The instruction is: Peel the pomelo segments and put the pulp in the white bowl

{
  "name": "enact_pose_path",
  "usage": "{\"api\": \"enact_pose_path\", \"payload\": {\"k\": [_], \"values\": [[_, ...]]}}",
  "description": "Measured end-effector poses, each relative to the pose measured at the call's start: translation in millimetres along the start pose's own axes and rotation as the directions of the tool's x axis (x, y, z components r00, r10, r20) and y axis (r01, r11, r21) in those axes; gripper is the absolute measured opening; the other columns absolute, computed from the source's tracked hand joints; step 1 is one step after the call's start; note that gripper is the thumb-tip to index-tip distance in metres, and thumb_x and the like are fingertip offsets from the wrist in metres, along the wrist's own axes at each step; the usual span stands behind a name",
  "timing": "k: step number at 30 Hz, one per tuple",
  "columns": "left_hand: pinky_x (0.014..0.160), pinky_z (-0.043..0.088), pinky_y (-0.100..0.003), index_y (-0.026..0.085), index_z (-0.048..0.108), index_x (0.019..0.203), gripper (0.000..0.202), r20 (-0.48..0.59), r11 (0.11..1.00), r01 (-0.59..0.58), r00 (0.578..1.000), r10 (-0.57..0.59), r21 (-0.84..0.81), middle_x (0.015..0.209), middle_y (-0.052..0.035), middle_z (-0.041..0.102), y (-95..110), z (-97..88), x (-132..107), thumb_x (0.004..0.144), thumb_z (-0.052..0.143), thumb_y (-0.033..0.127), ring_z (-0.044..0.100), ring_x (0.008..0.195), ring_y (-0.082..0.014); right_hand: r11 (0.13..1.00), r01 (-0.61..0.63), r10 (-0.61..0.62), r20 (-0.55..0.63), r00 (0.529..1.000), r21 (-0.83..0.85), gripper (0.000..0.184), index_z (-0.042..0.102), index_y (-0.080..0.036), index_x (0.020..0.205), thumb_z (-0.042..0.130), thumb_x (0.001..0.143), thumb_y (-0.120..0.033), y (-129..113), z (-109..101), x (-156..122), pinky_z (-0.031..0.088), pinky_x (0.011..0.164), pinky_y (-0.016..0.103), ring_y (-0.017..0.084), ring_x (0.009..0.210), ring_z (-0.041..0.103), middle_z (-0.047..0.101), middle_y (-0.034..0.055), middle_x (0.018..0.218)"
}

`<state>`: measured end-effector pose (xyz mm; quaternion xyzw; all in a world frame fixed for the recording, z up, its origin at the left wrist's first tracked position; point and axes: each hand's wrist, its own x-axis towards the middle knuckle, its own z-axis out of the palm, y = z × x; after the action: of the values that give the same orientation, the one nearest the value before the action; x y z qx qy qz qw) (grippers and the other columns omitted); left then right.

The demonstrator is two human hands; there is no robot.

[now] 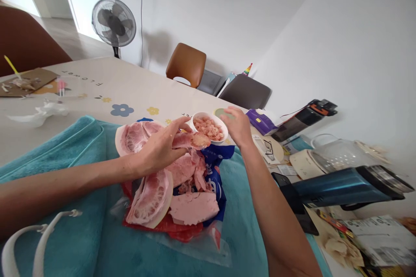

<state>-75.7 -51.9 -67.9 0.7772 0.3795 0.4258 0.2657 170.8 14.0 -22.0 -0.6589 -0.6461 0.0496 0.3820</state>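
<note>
My left hand [164, 145] is closed around a peeled pomelo segment [198, 140], its pink flesh pointing right just in front of a white bowl [221, 139]. Inside the bowl lie many small pieces of pomelo flesh [208, 126]. To the right of the bowl is my right hand [239, 126], its fingers bent and apart, over a pale green round dish or lid [220, 112]. Nothing shows in its fingers. Below my hands, thick pomelo rinds [151, 201] and torn pink membrane [195, 210] rest on a red and blue plastic bag [218, 181].
A teal towel [240, 225] lies under the bag. On the right stand a blue thermos [334, 186], a dark bottle [292, 123], a purple box [261, 121], glasses [269, 149] and a black phone [292, 199]. Crumpled tissue [40, 112] is at left. Chairs and a fan [114, 22] stand behind the table.
</note>
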Motion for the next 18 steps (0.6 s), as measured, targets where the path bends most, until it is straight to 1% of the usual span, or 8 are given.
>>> {"api": "enact_pose_path", "payload": {"k": [3,5,6,8,9,12,15,18], "values": [[0.096,0.048,-0.041,0.025,0.036,0.136,0.063,0.002,1.000,0.013,1.000,-0.013,-0.028,0.121,-0.0074,0.063,1.4,-0.4,-0.5,0.079,0.062,0.017,0.062,0.110,-0.0220,0.989,0.056,-0.035,-0.154,0.988,0.135,0.038,0.069,-0.018,0.107,0.065,0.072,-0.032,-12.8,-14.3,-17.9,0.051,0.087,0.039,0.025,0.110,0.060,0.063,0.0128,0.126],[0.094,0.048,-0.038,0.025,0.037,0.136,0.062,-0.014,0.999,0.008,1.000,-0.008,-0.037,0.121,-0.0070,0.063,1.5,0.0,-1.1,0.080,0.063,0.019,0.062,0.109,-0.0209,0.965,0.058,0.006,-0.244,0.970,0.256,0.031,0.068,-0.020,0.104,0.064,0.078,-0.036,-28.4,-26.1,-41.3,0.054,0.071,0.033,0.019,0.087,0.065,0.069,0.0077,0.107],[0.094,0.049,-0.037,0.025,0.038,0.136,0.062,-0.021,0.999,0.004,1.000,-0.004,-0.039,0.121,-0.0069,0.063,1.3,0.5,-1.7,0.080,0.063,0.020,0.062,0.109,-0.0206,0.946,0.046,0.029,-0.224,0.974,0.321,0.025,0.069,-0.020,0.096,0.061,0.081,-0.038,-37.4,-31.2,-55.8,0.052,0.062,0.029,0.015,0.070,0.063,0.070,0.0040,0.090],[0.093,0.049,-0.037,0.025,0.037,0.137,0.062,-0.030,0.999,0.001,1.000,-0.002,-0.043,0.122,-0.0073,0.062,1.0,2.5,-3.3,0.081,0.063,0.022,0.062,0.109,-0.0205,0.899,-0.055,0.064,-0.006,0.998,0.435,0.022,0.067,-0.019,0.079,0.061,0.083,-0.040,-54.3,-36.9,-86.8,0.046,0.048,0.025,0.011,0.049,0.054,0.064,-0.0005,0.066],[0.093,0.049,-0.037,0.025,0.036,0.138,0.062,-0.031,0.999,0.005,0.999,-0.007,-0.044,0.122,-0.0075,0.062,1.4,3.9,-4.3,0.081,0.063,0.022,0.063,0.108,-0.0205,0.876,-0.136,0.084,0.132,0.988,0.462,0.024,0.066,-0.019,0.073,0.064,0.081,-0.041,-61.3,-37.1,-101.4,0.044,0.044,0.024,0.011,0.046,0.052,0.063,-0.0011,0.061],[0.092,0.049,-0.038,0.025,0.035,0.139,0.064,-0.037,0.999,0.038,0.999,-0.039,-0.028,0.122,-0.0080,0.062,5.5,8.5,-8.0,0.081,0.061,0.020,0.063,0.108,-0.0212,0.768,-0.346,0.131,0.396,0.909,0.539,0.027,0.064,-0.019,0.072,0.068,0.077,-0.045,-73.3,-30.2,-132.7,0.042,0.041,0.023,0.010,0.042,0.051,0.060,-0.0028,0.055],[0.092,0.049,-0.040,0.021,0.037,0.138,0.063,-0.025,0.996,0.083,0.996,-0.083,0.021,0.122,-0.0103,0.062,13.8,11.0,-10.7,0.079,0.060,0.019,0.063,0.108,-0.0236,0.649,-0.465,0.148,0.499,0.854,0.603,0.027,0.061,-0.020,0.073,0.071,0.075,-0.045,-75.1,-24.7,-141.8,0.040,0.039,0.022,0.010,0.040,0.052,0.059,-0.0045,0.053],[0.089,0.051,-0.041,0.019,0.038,0.136,0.062,-0.034,0.987,0.119,0.993,-0.116,0.108,0.122,-0.0117,0.063,21.0,10.0,-12.7,0.078,0.059,0.018,0.063,0.108,-0.0252,0.656,-0.440,0.135,0.478,0.868,0.613,0.026,0.057,-0.019,0.066,0.074,0.073,-0.038,-74.7,-29.1,-140.0,0.037,0.036,0.020,0.008,0.036,0.047,0.056,-0.0058,0.048]]}}
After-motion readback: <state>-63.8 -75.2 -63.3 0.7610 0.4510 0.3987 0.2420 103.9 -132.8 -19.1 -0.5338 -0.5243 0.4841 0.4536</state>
